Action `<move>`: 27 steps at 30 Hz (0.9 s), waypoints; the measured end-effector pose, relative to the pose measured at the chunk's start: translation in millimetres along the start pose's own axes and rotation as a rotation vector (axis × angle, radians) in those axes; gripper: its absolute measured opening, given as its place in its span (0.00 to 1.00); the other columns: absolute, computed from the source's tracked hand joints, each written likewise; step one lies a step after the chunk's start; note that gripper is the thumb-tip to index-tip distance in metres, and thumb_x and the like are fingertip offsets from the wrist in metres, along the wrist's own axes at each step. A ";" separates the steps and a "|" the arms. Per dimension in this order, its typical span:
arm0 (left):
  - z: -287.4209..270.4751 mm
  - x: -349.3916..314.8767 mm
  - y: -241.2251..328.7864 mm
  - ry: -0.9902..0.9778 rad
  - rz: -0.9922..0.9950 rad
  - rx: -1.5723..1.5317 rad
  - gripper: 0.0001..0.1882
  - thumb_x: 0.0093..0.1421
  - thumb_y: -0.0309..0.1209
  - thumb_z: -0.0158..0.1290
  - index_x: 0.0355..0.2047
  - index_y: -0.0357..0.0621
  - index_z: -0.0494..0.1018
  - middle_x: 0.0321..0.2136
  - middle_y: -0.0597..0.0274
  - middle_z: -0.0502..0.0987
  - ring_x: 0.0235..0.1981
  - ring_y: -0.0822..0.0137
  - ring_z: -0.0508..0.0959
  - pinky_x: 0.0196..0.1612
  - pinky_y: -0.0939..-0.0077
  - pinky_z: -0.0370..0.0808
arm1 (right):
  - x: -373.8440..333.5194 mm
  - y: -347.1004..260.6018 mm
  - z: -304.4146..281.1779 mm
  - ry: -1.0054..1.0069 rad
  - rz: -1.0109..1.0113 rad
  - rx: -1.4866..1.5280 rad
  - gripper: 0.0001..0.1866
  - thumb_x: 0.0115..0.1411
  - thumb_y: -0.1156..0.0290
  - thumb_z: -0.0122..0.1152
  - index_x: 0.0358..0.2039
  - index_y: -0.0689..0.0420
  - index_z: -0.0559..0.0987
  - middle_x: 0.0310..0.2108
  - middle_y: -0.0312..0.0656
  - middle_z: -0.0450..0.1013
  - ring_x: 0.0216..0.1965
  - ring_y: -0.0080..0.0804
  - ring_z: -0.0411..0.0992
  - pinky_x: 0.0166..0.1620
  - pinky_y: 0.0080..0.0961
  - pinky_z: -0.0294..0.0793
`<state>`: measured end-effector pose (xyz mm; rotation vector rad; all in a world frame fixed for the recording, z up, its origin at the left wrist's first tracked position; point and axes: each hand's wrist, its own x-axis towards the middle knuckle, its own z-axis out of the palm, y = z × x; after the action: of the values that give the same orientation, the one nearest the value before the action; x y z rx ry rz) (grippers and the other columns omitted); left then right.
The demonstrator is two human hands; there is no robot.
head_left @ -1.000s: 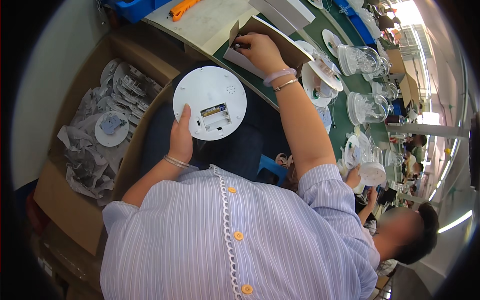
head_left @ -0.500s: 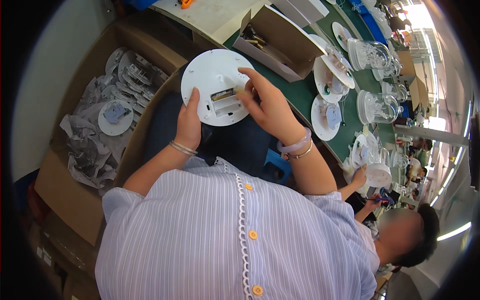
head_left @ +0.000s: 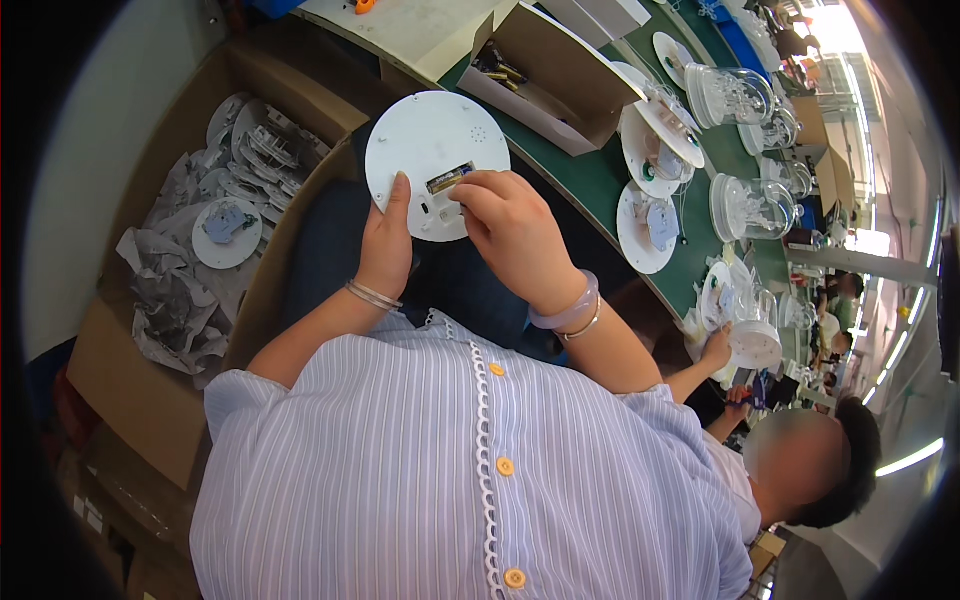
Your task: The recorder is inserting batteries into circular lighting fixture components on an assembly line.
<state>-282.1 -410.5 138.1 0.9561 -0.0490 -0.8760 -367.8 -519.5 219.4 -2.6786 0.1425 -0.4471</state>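
In my left hand (head_left: 388, 235) is a round white plastic base (head_left: 415, 130), gripped at its lower left edge with the thumb lying on top. Its face with the battery compartment is turned up. A battery (head_left: 450, 179) shows in the compartment, set slightly aslant. Over the lower right of the compartment, my right hand (head_left: 512, 230) is closed with the fingertips pinched near the battery. Whatever sits between those fingertips is hidden.
On the left, a cardboard box (head_left: 140, 400) holds several similar bases and crumpled paper. A carton of loose batteries (head_left: 540, 85) stands on the green table, beside more bases (head_left: 645, 225) and clear domes (head_left: 745, 208). A co-worker (head_left: 810, 465) works at the right.
My right hand has moved down and left, and its spread fingers have closed over the battery compartment. The base has turned and shifted slightly in my left hand.
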 end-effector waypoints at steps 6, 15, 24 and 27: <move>-3.5 -2.1 4.6 -0.092 -0.050 -0.167 0.20 0.60 0.36 0.48 0.49 0.38 0.63 0.43 0.59 0.71 0.43 0.72 0.72 0.43 0.80 0.71 | -0.5 -9.0 9.9 0.014 -0.023 0.057 0.18 0.46 0.80 0.56 0.42 0.60 0.72 0.39 0.45 0.70 0.39 0.39 0.69 0.42 0.30 0.70; -2.6 1.1 23.0 -0.125 -0.032 -0.176 0.23 0.51 0.20 0.55 0.48 0.37 0.65 0.43 0.56 0.72 0.42 0.66 0.74 0.45 0.74 0.73 | -6.8 26.6 -13.5 0.444 0.178 0.073 0.23 0.48 0.77 0.58 0.46 0.61 0.67 0.44 0.49 0.65 0.46 0.43 0.64 0.49 0.31 0.63; -8.9 5.8 19.5 -0.124 -0.032 -0.076 0.24 0.48 0.17 0.56 0.48 0.36 0.65 0.42 0.55 0.73 0.42 0.65 0.74 0.46 0.73 0.72 | -10.0 22.8 12.7 0.257 0.550 0.943 0.22 0.59 0.75 0.49 0.53 0.69 0.61 0.35 0.41 0.71 0.34 0.19 0.68 0.37 0.15 0.68; -13.5 9.7 19.1 -0.122 -0.045 -0.058 0.25 0.48 0.18 0.56 0.48 0.36 0.65 0.43 0.55 0.72 0.43 0.65 0.74 0.47 0.74 0.71 | -7.8 17.6 12.6 0.221 0.532 0.961 0.22 0.59 0.75 0.49 0.53 0.69 0.61 0.34 0.40 0.71 0.33 0.17 0.68 0.36 0.15 0.68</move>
<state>-258.2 -402.5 140.6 0.8512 -0.1063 -0.9719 -371.5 -529.3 198.9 -1.5681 0.5343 -0.4717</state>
